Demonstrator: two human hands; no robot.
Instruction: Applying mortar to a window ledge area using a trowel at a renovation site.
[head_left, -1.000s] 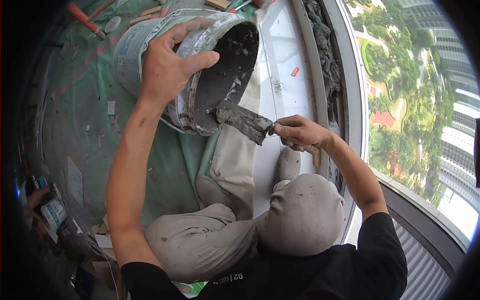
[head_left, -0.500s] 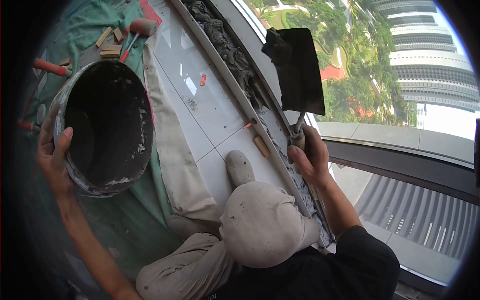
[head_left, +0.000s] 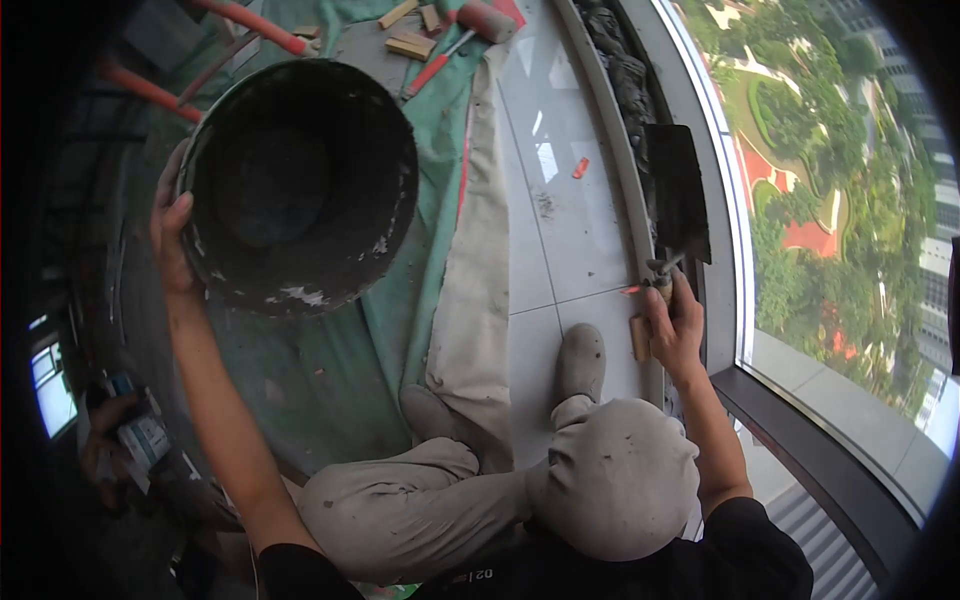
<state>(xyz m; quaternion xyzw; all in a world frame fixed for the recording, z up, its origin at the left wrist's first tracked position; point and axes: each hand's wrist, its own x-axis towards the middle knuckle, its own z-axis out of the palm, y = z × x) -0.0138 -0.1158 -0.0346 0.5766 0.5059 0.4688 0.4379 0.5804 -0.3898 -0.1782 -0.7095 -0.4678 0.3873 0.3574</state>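
Observation:
My left hand (head_left: 178, 225) grips the side of a round black bucket (head_left: 350, 235), thumb over its rim. The bucket tilts so that its mouth shows, with pale dried smears near the lower rim. In my right hand (head_left: 680, 325) is the handle of a trowel with a flat, dark, rectangular blade (head_left: 678, 190). The blade stands over a narrow trough (head_left: 625, 160) along the window. Dark grey mortar (head_left: 622, 75) lies lumpy in the far part of that trough; the blade hides some of it.
A green cloth (head_left: 400, 330) and a beige sheet (head_left: 470, 270) cover the floor on the left. A mallet (head_left: 485, 20), wood blocks (head_left: 410, 44) and red-handled tools (head_left: 255, 25) lie at the back. White tiles (head_left: 540, 220) run beside the trough. The window (head_left: 730, 180) borders the right.
My view has swung left, so everything sits further right in the picture. The trowel has come down from in front of the window to over the trough. Both hands keep their hold.

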